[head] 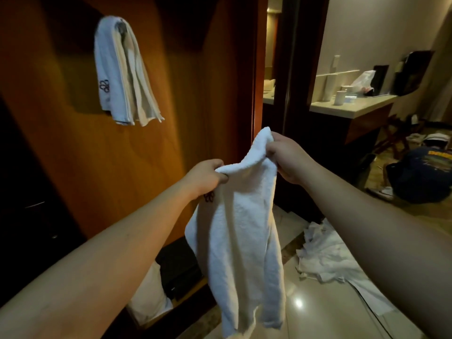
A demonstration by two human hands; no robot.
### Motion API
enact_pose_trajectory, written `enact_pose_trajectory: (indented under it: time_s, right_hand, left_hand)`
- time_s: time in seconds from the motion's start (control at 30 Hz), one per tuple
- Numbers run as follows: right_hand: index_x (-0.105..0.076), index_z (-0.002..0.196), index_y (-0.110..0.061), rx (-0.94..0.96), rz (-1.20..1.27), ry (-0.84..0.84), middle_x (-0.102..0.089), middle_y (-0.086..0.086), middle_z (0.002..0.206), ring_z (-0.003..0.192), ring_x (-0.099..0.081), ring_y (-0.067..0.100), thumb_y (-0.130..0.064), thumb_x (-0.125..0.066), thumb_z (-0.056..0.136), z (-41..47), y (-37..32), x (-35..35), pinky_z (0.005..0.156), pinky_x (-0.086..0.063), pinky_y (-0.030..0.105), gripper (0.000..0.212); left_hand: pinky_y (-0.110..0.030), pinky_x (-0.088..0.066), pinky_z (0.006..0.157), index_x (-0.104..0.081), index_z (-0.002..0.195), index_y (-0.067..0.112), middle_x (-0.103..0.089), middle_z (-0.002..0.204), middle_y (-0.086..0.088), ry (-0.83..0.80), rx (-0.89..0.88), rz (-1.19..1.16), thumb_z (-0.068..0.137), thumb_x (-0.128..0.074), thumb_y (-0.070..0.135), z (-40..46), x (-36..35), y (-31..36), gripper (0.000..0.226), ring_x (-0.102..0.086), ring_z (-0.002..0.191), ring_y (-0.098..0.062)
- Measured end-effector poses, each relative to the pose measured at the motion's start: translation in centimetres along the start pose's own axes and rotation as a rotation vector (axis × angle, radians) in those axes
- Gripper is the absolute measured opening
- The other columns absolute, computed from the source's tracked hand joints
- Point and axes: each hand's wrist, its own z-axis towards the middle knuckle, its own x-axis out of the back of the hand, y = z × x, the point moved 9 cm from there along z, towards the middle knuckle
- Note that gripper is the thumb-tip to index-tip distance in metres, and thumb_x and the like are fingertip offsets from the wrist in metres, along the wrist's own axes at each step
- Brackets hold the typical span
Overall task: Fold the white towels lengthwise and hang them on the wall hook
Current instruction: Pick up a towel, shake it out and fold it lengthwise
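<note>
Both hands pinch the white towel's [241,228] top edge: left hand [206,177] lower, right hand [285,156] higher, rest hanging free. Wall hook [121,26], up-left of it, already holds hung towels [123,74]; more linen [322,255] on floor lower right of hook.

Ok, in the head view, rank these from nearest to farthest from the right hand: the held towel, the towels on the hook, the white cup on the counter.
1. Held towel: gripped in the right hand.
2. White cup: on the counter, up and right.
3. Towels on the hook: far upper left, on the wood panel.
</note>
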Motion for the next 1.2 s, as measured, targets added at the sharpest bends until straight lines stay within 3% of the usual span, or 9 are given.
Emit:
enact_pose_trajectory:
  time_s: [0.1,0.23,0.43,0.57,0.7,0.83,0.93,1.1,1.2]
  right_hand:
    - [-0.059,0.073,-0.018,-0.001,0.072,-0.034,-0.058,0.002,0.072,0.072,-0.054,0.025,-0.017,-0.054,0.068,-1.1,-0.7,-0.9,0.069,-0.044,0.038,0.007]
    - [-0.059,0.085,-0.015,-0.022,0.077,-0.054,-0.060,0.010,0.088,0.078,-0.058,0.031,-0.027,-0.063,0.071,-2.4,-1.6,-1.2,0.073,-0.047,0.040,0.019]
    - [-0.075,0.087,-0.040,0.132,-0.165,-0.007,-0.075,-0.002,0.094,0.093,-0.071,0.022,-0.041,-0.069,0.081,-4.1,-3.9,-0.5,0.089,-0.056,0.045,0.009]
    - [-0.072,0.088,-0.047,0.174,-0.255,0.083,-0.071,-0.011,0.095,0.089,-0.067,0.010,-0.047,-0.064,0.090,-3.7,-5.4,-0.3,0.074,-0.051,0.032,0.008]
    - [-0.070,0.090,-0.053,0.230,-0.276,0.146,-0.068,-0.018,0.094,0.092,-0.062,0.006,-0.055,-0.060,0.090,-3.6,-6.1,-1.1,0.074,-0.046,0.030,0.010]
    - [-0.072,0.093,-0.052,0.253,-0.223,0.214,-0.067,-0.021,0.094,0.094,-0.062,0.004,-0.056,-0.060,0.090,-3.9,-6.4,-0.8,0.077,-0.048,0.029,0.013]
    - [-0.073,0.092,-0.051,0.255,-0.226,0.215,-0.068,-0.027,0.090,0.092,-0.062,0.001,-0.054,-0.061,0.092,-4.2,-6.3,-1.2,0.074,-0.047,0.027,0.012]
    - [-0.071,0.092,-0.053,0.273,-0.220,0.291,-0.065,-0.029,0.092,0.091,-0.057,-0.005,-0.056,-0.059,0.094,-4.4,-7.1,-0.5,0.069,-0.041,0.022,0.013]
    - [-0.072,0.096,-0.049,0.260,-0.237,0.284,-0.066,-0.023,0.098,0.093,-0.057,-0.002,-0.057,-0.056,0.095,-4.0,-7.1,-0.2,0.069,-0.042,0.024,0.017]
  left_hand:
    - [-0.037,-0.045,0.073,-0.058,0.083,0.018,-0.064,0.087,-0.006,-0.039,-0.004,-0.065,0.085,-0.063,0.010,-1.1,-0.3,0.6,0.009,-0.060,0.083,-0.023]
    - [-0.038,-0.035,0.069,-0.048,0.082,0.021,-0.051,0.083,-0.006,-0.037,-0.005,-0.084,0.087,-0.056,0.010,-2.5,0.0,1.4,0.015,-0.047,0.078,-0.020]
    - [-0.033,-0.028,0.058,-0.041,0.068,0.032,-0.043,0.065,0.005,0.037,-0.065,-0.025,0.066,-0.052,0.020,-5.1,1.5,3.9,0.017,-0.039,0.061,-0.008]
    - [-0.030,-0.040,0.060,-0.042,0.088,0.036,-0.059,0.081,0.007,0.016,-0.069,0.107,0.075,-0.076,0.034,-5.5,3.6,3.1,0.037,-0.053,0.070,-0.010]
    - [-0.025,-0.051,0.073,-0.051,0.112,0.042,-0.068,0.100,0.017,-0.063,0.004,0.111,0.071,-0.085,0.050,-6.8,4.4,1.3,0.054,-0.066,0.088,-0.003]
    - [-0.023,-0.049,0.058,-0.067,0.093,0.033,-0.073,0.087,0.007,-0.044,0.116,0.355,0.076,-0.081,0.050,-7.7,5.4,-2.0,0.028,-0.067,0.074,-0.008]
    - [-0.024,-0.045,0.056,-0.063,0.080,0.035,-0.068,0.079,0.009,-0.009,0.160,0.402,0.078,-0.079,0.052,-8.2,6.6,-3.7,0.023,-0.062,0.072,-0.008]
    - [-0.026,-0.052,0.071,-0.068,0.115,0.029,-0.073,0.107,0.004,0.004,0.169,0.410,0.082,-0.077,0.047,-9.0,7.6,-6.2,0.040,-0.064,0.085,-0.008]
    - [-0.035,-0.056,0.079,-0.066,0.119,0.026,-0.072,0.102,0.004,0.026,0.223,0.411,0.080,-0.080,0.045,-9.8,9.4,-7.2,0.045,-0.067,0.089,-0.014]
